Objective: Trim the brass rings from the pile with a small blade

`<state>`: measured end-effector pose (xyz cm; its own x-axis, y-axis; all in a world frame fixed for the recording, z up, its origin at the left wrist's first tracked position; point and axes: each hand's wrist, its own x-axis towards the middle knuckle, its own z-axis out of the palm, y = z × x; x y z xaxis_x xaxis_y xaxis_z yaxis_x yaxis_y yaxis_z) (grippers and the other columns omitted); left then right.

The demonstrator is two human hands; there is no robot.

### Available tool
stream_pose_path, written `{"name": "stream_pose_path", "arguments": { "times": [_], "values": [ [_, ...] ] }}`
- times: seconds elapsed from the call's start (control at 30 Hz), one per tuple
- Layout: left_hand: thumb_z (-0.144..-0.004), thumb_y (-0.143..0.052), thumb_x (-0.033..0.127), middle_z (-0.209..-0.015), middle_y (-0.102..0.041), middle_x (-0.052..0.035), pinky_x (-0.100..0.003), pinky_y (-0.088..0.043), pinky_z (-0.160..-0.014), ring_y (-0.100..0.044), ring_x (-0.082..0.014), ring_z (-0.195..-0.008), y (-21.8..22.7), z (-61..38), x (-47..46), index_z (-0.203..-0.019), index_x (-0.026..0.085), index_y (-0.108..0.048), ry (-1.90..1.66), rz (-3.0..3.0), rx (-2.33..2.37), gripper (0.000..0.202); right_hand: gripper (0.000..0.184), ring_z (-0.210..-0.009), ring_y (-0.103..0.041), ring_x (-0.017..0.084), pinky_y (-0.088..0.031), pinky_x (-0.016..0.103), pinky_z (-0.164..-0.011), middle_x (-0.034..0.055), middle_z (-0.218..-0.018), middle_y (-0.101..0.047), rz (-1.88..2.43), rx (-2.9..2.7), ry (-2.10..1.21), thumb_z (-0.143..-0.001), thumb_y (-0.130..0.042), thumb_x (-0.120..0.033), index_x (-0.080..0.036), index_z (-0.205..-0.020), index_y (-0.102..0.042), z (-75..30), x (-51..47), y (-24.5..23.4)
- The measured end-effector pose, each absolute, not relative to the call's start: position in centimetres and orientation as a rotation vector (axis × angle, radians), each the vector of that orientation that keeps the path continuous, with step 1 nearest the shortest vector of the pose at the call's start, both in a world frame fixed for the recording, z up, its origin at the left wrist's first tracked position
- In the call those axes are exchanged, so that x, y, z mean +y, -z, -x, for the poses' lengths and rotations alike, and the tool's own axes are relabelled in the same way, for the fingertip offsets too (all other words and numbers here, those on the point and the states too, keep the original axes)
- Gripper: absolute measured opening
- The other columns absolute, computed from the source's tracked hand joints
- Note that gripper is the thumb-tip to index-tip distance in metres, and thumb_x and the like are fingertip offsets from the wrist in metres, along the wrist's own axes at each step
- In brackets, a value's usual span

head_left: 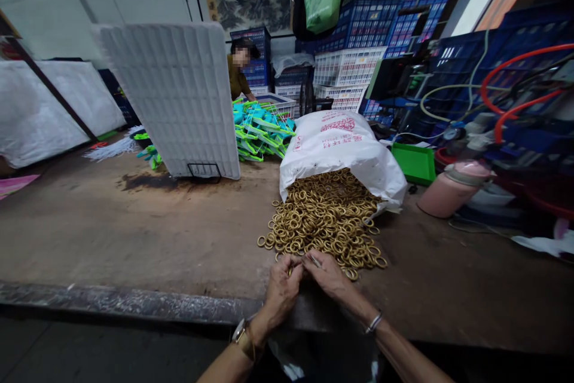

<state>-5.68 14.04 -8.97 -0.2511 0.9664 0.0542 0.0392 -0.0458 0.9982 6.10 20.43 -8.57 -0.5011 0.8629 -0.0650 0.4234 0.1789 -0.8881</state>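
Observation:
My left hand (pixel 283 290) and my right hand (pixel 330 276) meet at the near edge of a heap of gold-coloured rings (pixel 320 221). Both are closed, thumbs and fingers pinched together with the fingertips almost touching. A bit of gold colour shows by the left fingers, but whether it is a held ring or one lying behind I cannot tell. What the right fingers pinch is hidden too. The rings spill from the open mouth of a white woven sack (pixel 332 138) with red print, lying on its side on the brown table (pixel 179 233).
A ribbed white panel (pixel 179 102) stands in a black wire holder (pixel 204 172) at left. Behind it lie green and turquoise plastic pieces (pixel 260 129), with a person (pixel 240 72) beyond. Right of the sack are a green tray (pixel 413 163) and a pink bottle (pixel 455 189).

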Motion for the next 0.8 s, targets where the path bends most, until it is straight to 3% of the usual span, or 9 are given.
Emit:
{"name": "stream_pose_path", "arguments": {
  "times": [0.23, 0.4, 0.6, 0.8],
  "values": [
    [-0.071, -0.055, 0.029, -0.060, -0.052, 0.0021, -0.020, -0.038, -0.056, -0.046, -0.0093, -0.055, 7.8, 5.7, 13.3, -0.066, 0.015, -0.053, -1.412, -0.956, 1.305, 0.015, 0.031, -0.049, -0.033, 0.008, -0.028, 0.021, -0.048, -0.0067, -0.050, -0.037, 1.193, -1.837, -1.468, -0.071, -0.045, -0.046, -0.019, -0.057, -0.041, -5.6, 20.1, 8.3],
    [-0.073, -0.053, 0.045, -0.051, -0.047, 0.0067, -0.015, -0.021, -0.034, -0.029, -0.0031, -0.035, 6.9, 5.9, 12.3, -0.076, 0.018, -0.047, -1.270, -0.735, 1.179, 0.028, 0.032, -0.045, -0.030, 0.007, -0.027, 0.021, -0.046, -0.0074, -0.047, -0.034, 1.164, -1.781, -1.503, -0.072, -0.045, -0.046, -0.019, -0.055, -0.039, -5.7, 19.6, 7.5],
    [-0.071, -0.056, 0.046, -0.056, -0.048, 0.0061, -0.013, -0.018, -0.033, -0.032, -0.0016, -0.036, 5.7, 5.9, 10.9, -0.076, 0.018, -0.043, -1.320, -0.586, 0.973, 0.031, 0.037, -0.042, -0.026, 0.006, -0.024, 0.020, -0.043, -0.0081, -0.045, -0.031, 1.069, -1.808, -1.540, -0.076, -0.042, -0.049, -0.020, -0.055, -0.036, -5.6, 18.4, 5.6],
    [-0.072, -0.058, 0.043, -0.054, -0.048, 0.0064, -0.013, -0.019, -0.033, -0.031, -0.0015, -0.035, 4.8, 6.0, 10.0, -0.073, 0.019, -0.040, -1.350, -0.515, 0.897, 0.030, 0.037, -0.045, -0.031, 0.007, -0.027, 0.020, -0.045, -0.0065, -0.048, -0.035, 0.973, -1.899, -1.499, -0.080, -0.039, -0.046, -0.019, -0.055, -0.038, -5.5, 17.4, 3.8]
  ]
}}
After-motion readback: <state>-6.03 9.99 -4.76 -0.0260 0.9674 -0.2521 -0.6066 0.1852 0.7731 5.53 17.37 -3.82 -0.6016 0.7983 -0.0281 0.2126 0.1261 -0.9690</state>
